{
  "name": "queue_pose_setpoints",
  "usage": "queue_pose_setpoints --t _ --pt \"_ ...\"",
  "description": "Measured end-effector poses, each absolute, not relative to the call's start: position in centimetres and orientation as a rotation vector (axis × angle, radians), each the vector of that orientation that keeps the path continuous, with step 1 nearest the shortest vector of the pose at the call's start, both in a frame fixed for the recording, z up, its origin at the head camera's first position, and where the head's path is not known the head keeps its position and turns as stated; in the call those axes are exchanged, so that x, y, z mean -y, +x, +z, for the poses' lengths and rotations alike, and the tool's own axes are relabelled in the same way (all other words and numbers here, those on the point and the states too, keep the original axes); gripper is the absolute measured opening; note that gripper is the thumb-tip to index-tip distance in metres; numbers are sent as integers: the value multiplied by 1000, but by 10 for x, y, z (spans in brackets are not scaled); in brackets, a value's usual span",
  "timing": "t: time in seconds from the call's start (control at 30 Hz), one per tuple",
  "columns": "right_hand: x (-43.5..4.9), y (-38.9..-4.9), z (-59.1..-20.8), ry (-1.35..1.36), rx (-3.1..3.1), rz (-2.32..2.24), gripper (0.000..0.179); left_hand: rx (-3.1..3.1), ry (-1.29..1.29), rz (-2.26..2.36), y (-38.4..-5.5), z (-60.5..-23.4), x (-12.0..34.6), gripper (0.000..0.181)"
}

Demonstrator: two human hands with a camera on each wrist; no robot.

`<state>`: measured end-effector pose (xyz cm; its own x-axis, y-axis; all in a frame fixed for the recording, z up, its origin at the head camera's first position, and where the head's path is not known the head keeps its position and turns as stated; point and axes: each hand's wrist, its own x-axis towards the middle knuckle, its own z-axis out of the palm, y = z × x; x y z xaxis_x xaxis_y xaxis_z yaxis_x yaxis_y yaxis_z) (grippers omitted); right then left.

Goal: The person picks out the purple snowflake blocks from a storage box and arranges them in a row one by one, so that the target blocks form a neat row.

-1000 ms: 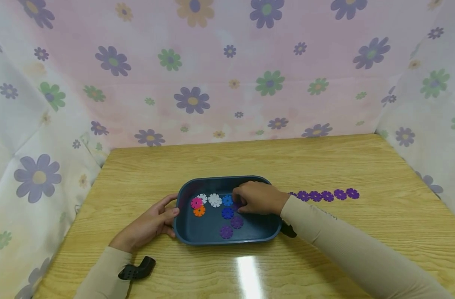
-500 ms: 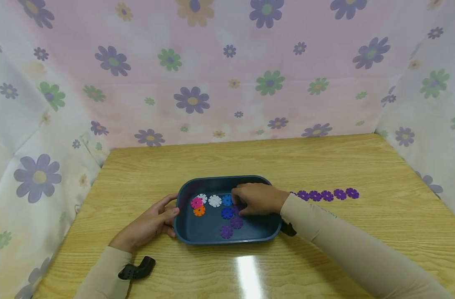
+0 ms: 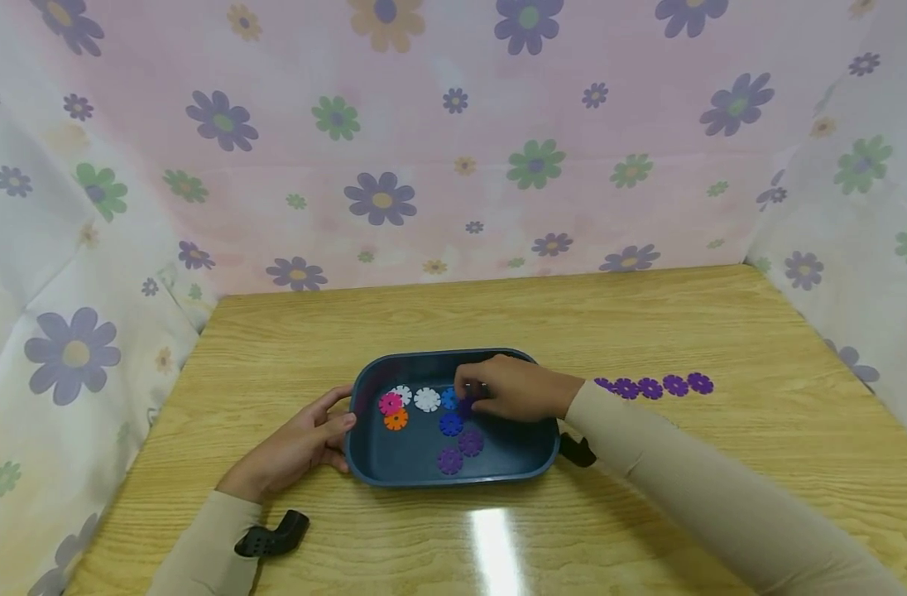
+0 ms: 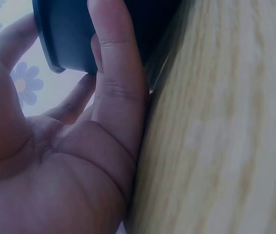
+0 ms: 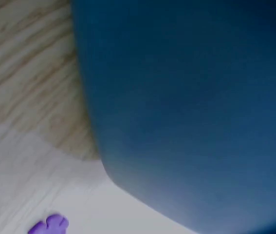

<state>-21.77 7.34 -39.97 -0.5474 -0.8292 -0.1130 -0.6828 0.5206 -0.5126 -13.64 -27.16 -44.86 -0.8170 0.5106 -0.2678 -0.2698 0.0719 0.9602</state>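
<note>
Row of purple plastic flower discs [image 3: 655, 386] laid on bench; right hand [image 3: 509, 389] pinches another purple disc [image 3: 466, 406] in dark blue plastic tray [image 3: 453, 475], left hand [image 3: 293, 451] grips its rim; two purple discs [image 3: 459, 451] remain.

I see the tray [image 3: 364, 463] centred on the table [image 3: 647, 314], discs [image 3: 427, 400] inside it. A row of discs [image 3: 650, 386] lies right of it; my left hand [image 3: 297, 447] sits at its left wall, right hand [image 3: 516, 389] inside.
</note>
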Motion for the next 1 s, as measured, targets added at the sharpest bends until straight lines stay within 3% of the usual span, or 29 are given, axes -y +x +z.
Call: queue_pose_setpoints --t 0.3,0.57,0.87,1.0 --pt "-113 -208 -369 -1269 -2577 -896 19 -1804 219 1789 -136 -446 270 58" --pt "-189 -212 -359 -1118 -2819 -1063 20 -1804 208 1779 -133 -447 271 60" --pt "-296 -217 -371 -540 -3006 -1030 18 -1839 230 1754 -136 -443 268 59" --pt "-337 -216 -384 -402 -3001 -935 20 -1842 220 1746 -134 -442 266 61"
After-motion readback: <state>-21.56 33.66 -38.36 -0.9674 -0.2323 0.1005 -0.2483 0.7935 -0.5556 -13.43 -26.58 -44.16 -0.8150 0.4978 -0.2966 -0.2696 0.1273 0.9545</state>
